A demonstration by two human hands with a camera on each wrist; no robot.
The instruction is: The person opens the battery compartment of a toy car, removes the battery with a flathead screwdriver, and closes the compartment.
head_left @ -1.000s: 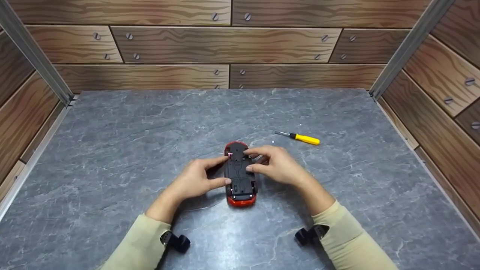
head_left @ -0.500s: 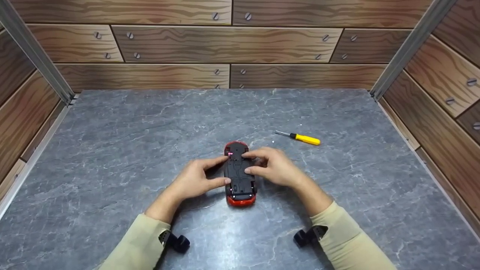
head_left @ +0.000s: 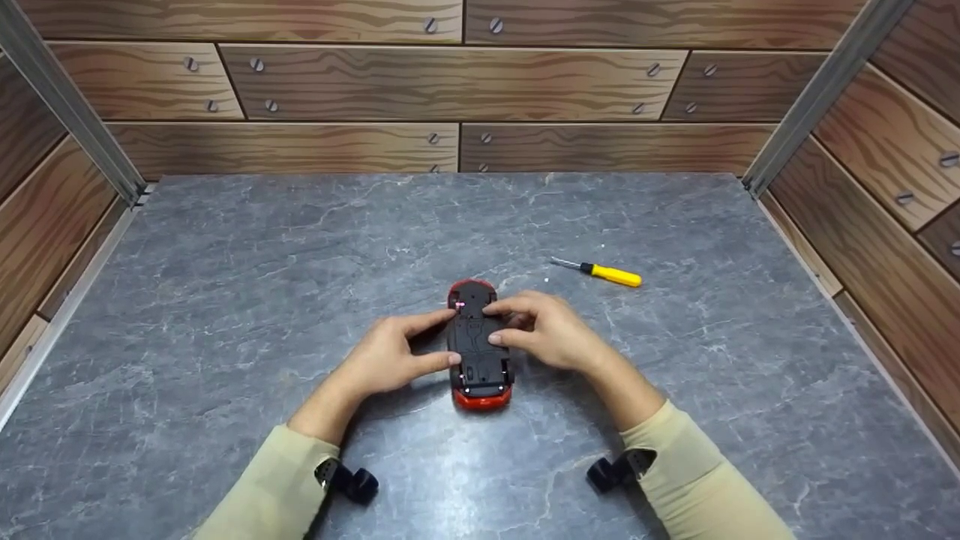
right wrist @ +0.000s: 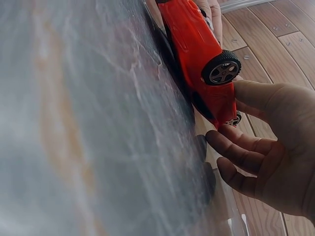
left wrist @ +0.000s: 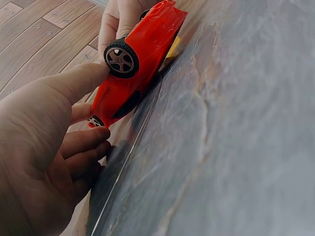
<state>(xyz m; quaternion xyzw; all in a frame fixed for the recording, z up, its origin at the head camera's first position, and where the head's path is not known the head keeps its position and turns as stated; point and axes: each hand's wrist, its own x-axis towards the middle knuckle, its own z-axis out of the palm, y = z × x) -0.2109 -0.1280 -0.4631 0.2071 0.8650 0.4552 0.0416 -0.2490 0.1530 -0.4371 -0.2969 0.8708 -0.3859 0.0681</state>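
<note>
A red toy car (head_left: pixel 480 345) lies upside down on the grey marbled table, its black underside facing up. In the head view my left hand (head_left: pixel 386 356) holds its left side, index finger by the front wheel area and thumb farther back. My right hand (head_left: pixel 551 330) holds the opposite side, with index fingertip and thumb over the black underside. The left wrist view shows the thumb beside a black-tyred wheel (left wrist: pixel 121 58) and other fingertips along the red body. From the right wrist view, the thumb likewise sits by a wheel (right wrist: pixel 221 68), with lower fingers loosely bent.
A screwdriver with a yellow handle (head_left: pixel 616 275) lies beyond my right hand, tip pointing left. Small pale bits (head_left: pixel 547 280) are near its tip. Wood-patterned walls (head_left: pixel 450 82) and metal posts (head_left: pixel 82 112) enclose the table.
My right thumb and index finger have moved slightly left, farther over the underside. The left hand keeps its hold, and the car stays in place.
</note>
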